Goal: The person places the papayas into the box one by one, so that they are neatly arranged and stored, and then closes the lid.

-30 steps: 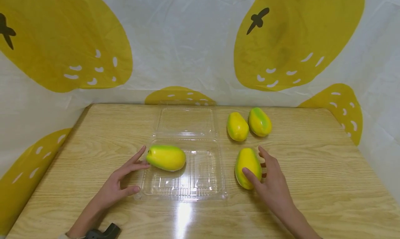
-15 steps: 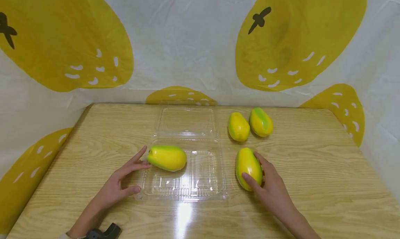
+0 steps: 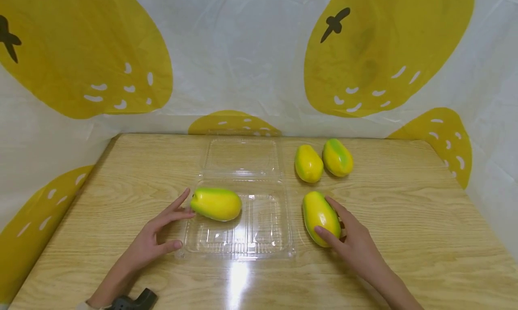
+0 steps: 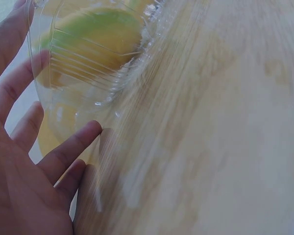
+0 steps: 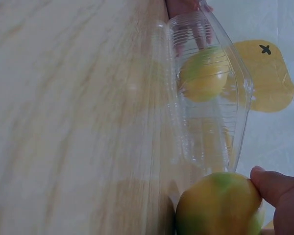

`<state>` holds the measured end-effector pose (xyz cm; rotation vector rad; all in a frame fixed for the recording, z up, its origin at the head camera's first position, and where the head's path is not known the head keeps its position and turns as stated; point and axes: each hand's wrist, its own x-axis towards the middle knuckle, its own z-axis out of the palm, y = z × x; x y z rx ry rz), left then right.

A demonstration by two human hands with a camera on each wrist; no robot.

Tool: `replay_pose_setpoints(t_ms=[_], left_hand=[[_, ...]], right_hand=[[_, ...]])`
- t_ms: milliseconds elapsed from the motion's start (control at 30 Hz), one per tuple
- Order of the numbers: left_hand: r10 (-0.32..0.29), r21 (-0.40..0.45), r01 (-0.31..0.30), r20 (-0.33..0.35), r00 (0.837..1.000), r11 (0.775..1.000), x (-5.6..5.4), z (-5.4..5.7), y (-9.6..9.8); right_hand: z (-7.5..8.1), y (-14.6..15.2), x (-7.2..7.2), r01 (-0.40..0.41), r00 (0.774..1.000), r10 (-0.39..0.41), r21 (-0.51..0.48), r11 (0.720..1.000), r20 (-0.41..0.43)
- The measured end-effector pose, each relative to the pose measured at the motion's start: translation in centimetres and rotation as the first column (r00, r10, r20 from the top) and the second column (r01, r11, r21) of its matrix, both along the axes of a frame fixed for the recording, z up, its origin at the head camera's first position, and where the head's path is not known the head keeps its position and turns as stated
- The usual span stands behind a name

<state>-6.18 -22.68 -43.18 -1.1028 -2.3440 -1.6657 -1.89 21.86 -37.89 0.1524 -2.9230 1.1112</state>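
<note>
On the wooden table, a clear plastic clamshell container lies with its lid folded back. One yellow-green papaya lies sideways in the left part of its base. My left hand is at the container's left side, fingers spread; in the left wrist view, fingers of that hand reach the clear wall. Right of the container, my right hand holds a second papaya between thumb and fingers. The right wrist view shows the thumb against this papaya, low by the tabletop.
Behind the held fruit, two more papayas lie close together, the right one streaked green. A white cloth with large yellow fruit prints hangs behind the table. A dark device sits at the left wrist.
My right hand's fingers have closed in on the near papaya, which has turned slightly, its top end tipping left. The left hand and the container stay in place.
</note>
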Motion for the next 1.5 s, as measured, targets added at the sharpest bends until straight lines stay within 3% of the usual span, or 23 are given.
replay_pose_setpoints(t_ms=[733, 1233, 1500], left_hand=[[0.001, -0.003, -0.001, 0.016, 1.0, 1.0, -0.01, -0.2, -0.07], [0.004, -0.003, -0.004, 0.007, 1.0, 1.0, -0.01, -0.26, -0.02], [0.002, -0.001, -0.002, 0.008, 1.0, 1.0, -0.04, -0.33, -0.12]], right_hand=[[0.11, 0.0, 0.08, -0.008, 1.0, 0.007, -0.012, 1.0, -0.01], [-0.15, 0.01, 0.08, -0.02, 0.998, 0.019, -0.02, 1.0, -0.052], [0.77, -0.34, -0.36, -0.061, 0.993, 0.054, -0.061, 0.996, -0.109]])
